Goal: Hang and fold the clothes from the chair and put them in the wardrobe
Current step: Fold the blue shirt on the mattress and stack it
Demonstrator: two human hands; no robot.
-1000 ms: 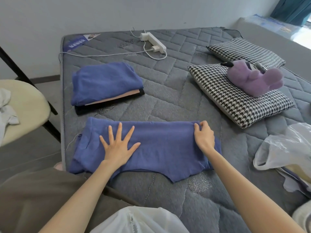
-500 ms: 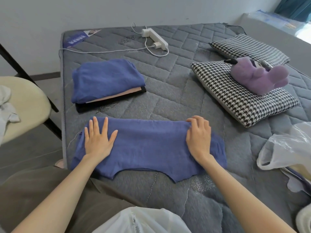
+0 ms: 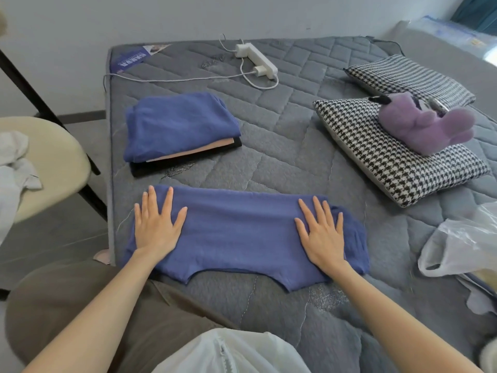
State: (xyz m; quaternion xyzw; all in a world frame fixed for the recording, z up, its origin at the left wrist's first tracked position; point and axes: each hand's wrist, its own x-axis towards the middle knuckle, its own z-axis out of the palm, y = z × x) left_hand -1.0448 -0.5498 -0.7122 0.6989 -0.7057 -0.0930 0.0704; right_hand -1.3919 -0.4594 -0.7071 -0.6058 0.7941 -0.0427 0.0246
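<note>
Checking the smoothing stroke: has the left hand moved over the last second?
Yes. The left hand has slid left along the blue garment, nearer the left edge of the mattress, and lies flat there.

A blue garment [image 3: 242,238] lies flat on the bed [image 3: 295,146], folded into a wide band. Behind it is a folded stack [image 3: 180,130], blue over pink over black. White clothes [image 3: 13,162] lie crumpled on the cream chair [image 3: 56,162].
</note>
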